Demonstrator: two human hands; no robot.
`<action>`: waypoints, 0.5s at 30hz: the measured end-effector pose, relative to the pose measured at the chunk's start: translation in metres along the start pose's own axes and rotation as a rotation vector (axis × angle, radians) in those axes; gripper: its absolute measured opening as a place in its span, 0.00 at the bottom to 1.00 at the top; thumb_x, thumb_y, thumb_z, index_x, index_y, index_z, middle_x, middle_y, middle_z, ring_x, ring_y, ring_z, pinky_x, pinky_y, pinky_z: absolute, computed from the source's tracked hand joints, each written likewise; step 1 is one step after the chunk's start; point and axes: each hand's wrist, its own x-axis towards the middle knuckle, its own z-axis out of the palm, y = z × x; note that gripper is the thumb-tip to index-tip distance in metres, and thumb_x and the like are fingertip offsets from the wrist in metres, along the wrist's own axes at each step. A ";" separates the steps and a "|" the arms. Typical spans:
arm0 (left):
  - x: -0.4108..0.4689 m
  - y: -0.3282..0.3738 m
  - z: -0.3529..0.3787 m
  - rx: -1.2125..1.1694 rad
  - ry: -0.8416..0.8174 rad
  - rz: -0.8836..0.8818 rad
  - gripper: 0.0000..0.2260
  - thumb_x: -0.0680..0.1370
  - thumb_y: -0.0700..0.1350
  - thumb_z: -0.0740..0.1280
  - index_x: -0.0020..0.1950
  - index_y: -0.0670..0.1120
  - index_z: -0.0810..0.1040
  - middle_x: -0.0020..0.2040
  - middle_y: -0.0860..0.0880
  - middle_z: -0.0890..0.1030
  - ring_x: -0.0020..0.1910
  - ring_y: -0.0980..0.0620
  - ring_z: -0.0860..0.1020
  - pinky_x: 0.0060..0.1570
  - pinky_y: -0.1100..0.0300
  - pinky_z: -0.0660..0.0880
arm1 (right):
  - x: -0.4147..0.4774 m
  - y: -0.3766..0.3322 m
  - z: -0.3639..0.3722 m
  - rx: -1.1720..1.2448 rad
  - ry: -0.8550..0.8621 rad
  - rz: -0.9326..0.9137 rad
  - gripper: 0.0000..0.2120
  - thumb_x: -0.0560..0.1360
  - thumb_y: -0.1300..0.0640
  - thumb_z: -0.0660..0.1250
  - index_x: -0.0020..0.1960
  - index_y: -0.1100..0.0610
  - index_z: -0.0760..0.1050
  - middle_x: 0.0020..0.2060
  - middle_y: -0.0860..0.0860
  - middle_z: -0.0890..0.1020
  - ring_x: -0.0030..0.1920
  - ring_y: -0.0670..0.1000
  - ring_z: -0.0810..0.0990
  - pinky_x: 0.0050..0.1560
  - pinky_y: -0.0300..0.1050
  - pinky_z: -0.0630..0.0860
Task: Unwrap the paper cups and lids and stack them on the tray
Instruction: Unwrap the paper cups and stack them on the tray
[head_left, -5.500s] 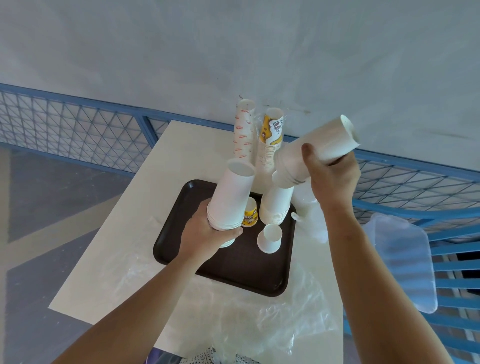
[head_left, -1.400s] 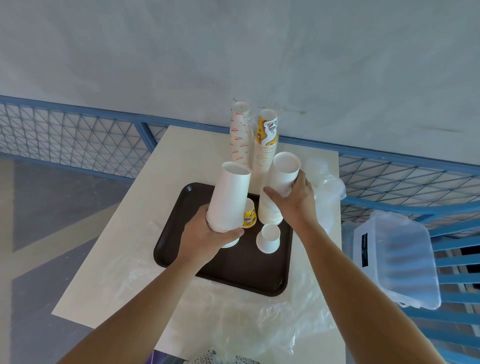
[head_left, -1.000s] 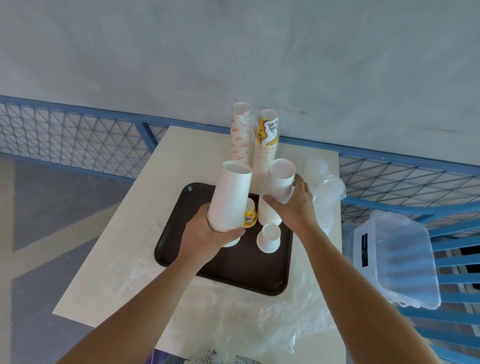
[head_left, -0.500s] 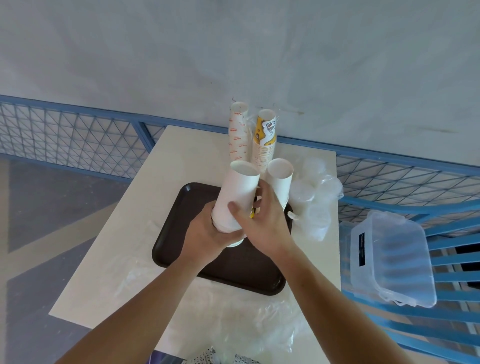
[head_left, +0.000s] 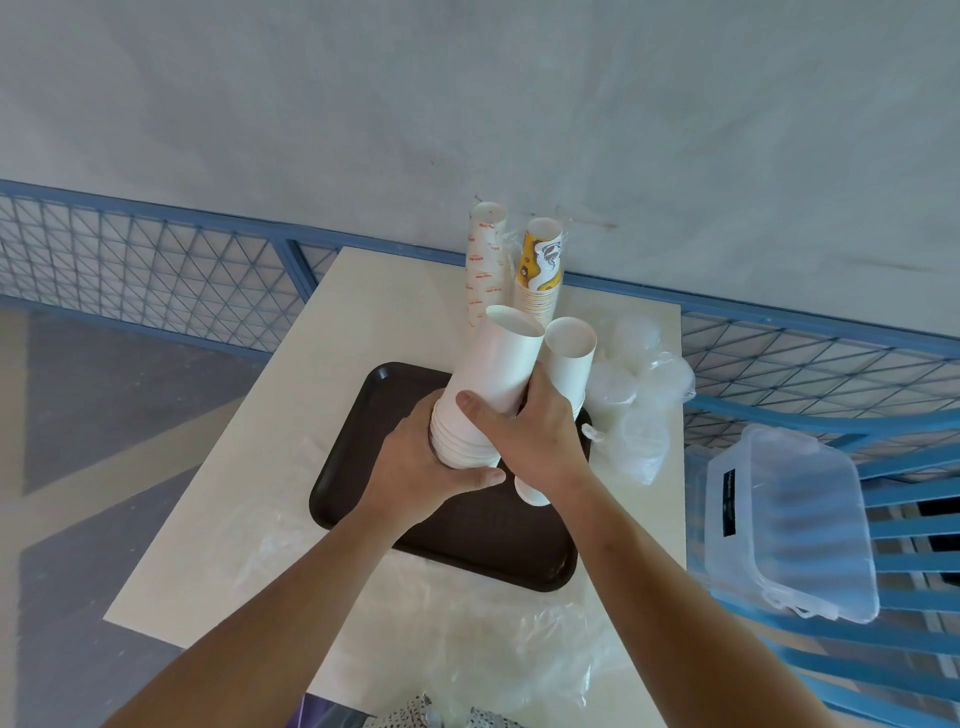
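Two hands hold one leaning stack of white cups (head_left: 488, 374) over the brown tray (head_left: 353, 467). The left hand (head_left: 415, 467) curls round its base, and the right hand (head_left: 524, 441) grips it higher, thumb across the front. Just to the right a second white stack (head_left: 569, 358) stands upright. Bagged lids (head_left: 639, 405) lie on the table (head_left: 234, 493) beside the tray, and a clear plastic box (head_left: 795, 525) sits farther right.

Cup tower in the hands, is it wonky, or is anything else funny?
Yes. The white cup stack tilts right, leaning toward the second white stack, while the left hand and right hand grip its lower part above the tray. Nothing looks spilled or crushed.
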 end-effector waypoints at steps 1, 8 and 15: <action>0.000 -0.001 0.000 0.001 -0.003 0.001 0.46 0.59 0.59 0.87 0.74 0.61 0.70 0.62 0.65 0.81 0.62 0.64 0.78 0.58 0.63 0.78 | 0.000 -0.001 -0.001 0.008 -0.004 0.004 0.33 0.72 0.42 0.78 0.71 0.51 0.68 0.60 0.46 0.80 0.59 0.48 0.79 0.52 0.42 0.74; 0.000 0.001 0.003 0.045 0.016 0.022 0.41 0.62 0.55 0.86 0.72 0.58 0.72 0.59 0.64 0.82 0.59 0.65 0.79 0.53 0.72 0.76 | 0.003 -0.004 -0.009 0.001 0.014 -0.024 0.32 0.73 0.42 0.77 0.71 0.51 0.68 0.56 0.43 0.77 0.54 0.45 0.76 0.47 0.37 0.72; 0.001 0.001 0.008 0.087 0.038 0.014 0.28 0.63 0.49 0.87 0.54 0.63 0.75 0.47 0.62 0.83 0.51 0.66 0.80 0.44 0.76 0.73 | 0.008 -0.002 -0.012 0.021 0.110 -0.019 0.32 0.71 0.39 0.77 0.68 0.52 0.71 0.55 0.44 0.81 0.53 0.46 0.80 0.43 0.32 0.72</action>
